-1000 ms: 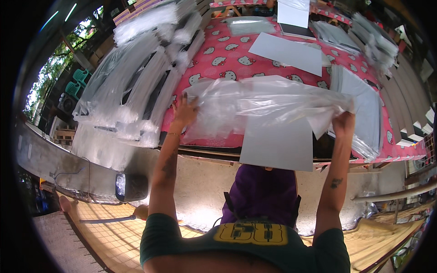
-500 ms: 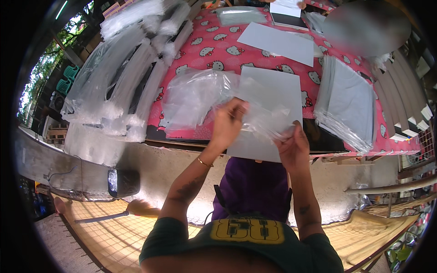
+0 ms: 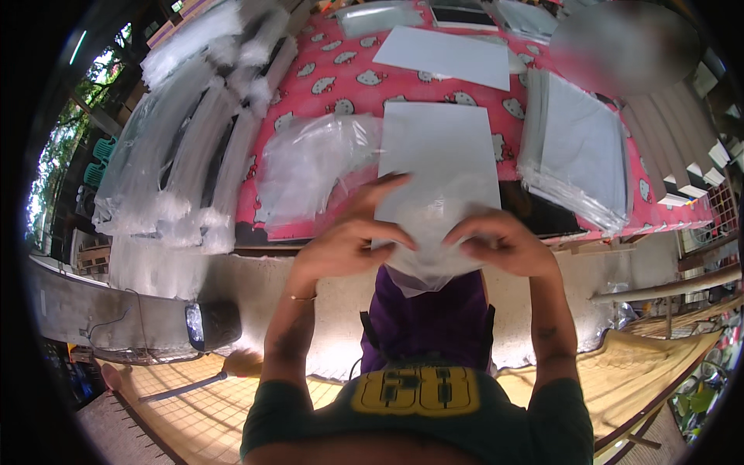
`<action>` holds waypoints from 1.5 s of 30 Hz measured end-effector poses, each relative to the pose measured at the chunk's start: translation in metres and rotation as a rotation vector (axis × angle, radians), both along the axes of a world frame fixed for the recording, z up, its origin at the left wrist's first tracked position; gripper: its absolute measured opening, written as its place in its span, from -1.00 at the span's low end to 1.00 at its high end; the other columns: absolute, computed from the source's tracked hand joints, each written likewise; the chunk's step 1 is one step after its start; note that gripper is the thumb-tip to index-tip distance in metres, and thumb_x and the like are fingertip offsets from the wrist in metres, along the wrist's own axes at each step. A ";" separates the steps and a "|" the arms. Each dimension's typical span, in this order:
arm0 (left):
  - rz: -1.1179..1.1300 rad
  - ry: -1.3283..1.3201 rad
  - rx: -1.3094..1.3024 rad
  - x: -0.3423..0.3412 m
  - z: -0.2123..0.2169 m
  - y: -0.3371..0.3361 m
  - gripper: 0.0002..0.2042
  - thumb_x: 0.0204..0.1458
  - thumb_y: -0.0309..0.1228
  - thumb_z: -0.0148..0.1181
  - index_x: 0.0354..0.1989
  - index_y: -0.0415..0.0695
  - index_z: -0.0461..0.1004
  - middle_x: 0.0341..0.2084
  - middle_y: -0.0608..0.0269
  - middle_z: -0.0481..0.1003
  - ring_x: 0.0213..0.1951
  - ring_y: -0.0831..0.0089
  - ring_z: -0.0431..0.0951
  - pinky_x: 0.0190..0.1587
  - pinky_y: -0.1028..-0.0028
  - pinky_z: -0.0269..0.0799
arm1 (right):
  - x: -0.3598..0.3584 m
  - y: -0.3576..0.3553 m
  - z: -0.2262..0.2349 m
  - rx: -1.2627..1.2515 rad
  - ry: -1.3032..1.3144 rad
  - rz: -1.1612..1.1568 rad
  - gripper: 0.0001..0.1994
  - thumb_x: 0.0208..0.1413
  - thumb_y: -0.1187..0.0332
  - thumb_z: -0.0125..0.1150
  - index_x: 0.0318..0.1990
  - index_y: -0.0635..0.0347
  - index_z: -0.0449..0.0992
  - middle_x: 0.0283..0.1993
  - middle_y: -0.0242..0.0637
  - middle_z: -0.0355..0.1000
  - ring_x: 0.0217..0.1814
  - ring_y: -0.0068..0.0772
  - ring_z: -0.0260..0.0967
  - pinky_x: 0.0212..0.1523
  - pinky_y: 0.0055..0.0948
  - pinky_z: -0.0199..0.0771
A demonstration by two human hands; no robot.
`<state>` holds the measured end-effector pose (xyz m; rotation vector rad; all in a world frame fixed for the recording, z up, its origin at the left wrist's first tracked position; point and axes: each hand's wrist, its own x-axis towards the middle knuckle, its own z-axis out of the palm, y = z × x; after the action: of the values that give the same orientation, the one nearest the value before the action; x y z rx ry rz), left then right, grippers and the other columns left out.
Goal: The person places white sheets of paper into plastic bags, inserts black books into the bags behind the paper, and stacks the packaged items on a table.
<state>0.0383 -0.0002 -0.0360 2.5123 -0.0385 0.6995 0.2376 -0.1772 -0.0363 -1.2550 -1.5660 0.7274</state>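
The left grip point(image 3: 345, 242) and the right grip point(image 3: 513, 243) are curled over the near end of a white sheet point(image 3: 440, 139), fingertips at some clear plastic film point(image 3: 418, 271); motion blur smears them, so whether either pinches it I cannot tell. The film droops past the worktop point(image 3: 341, 81) edge, and its far border melts into the sheet. Left of the sheet lies a crumpled heap of clear plastic point(image 3: 306, 167), its layers hard to separate; to the right, a plastic-wrapped stack point(image 3: 585, 155). Beyond is another white sheet point(image 3: 446, 58). A blurred oval hides the upper right; the top border crops a dark-sided stack point(image 3: 463, 15).
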 end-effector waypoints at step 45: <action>0.232 0.229 -1.215 -0.086 -0.104 -0.020 -0.59 0.01 -0.58 0.02 0.10 -0.26 0.29 -0.49 0.19 0.50 -0.53 0.61 0.44 -0.52 0.61 0.30 | -0.013 -0.104 -0.139 -0.392 0.165 -0.631 -0.59 -0.01 0.51 0.14 0.06 0.23 0.31 -0.44 -0.31 0.32 -0.50 -0.53 0.28 -0.51 -0.53 0.29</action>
<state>-0.0473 -0.0200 -0.1401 1.3974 0.5861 0.3242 0.2248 -0.2810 -0.1751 -1.8052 -0.8299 0.7104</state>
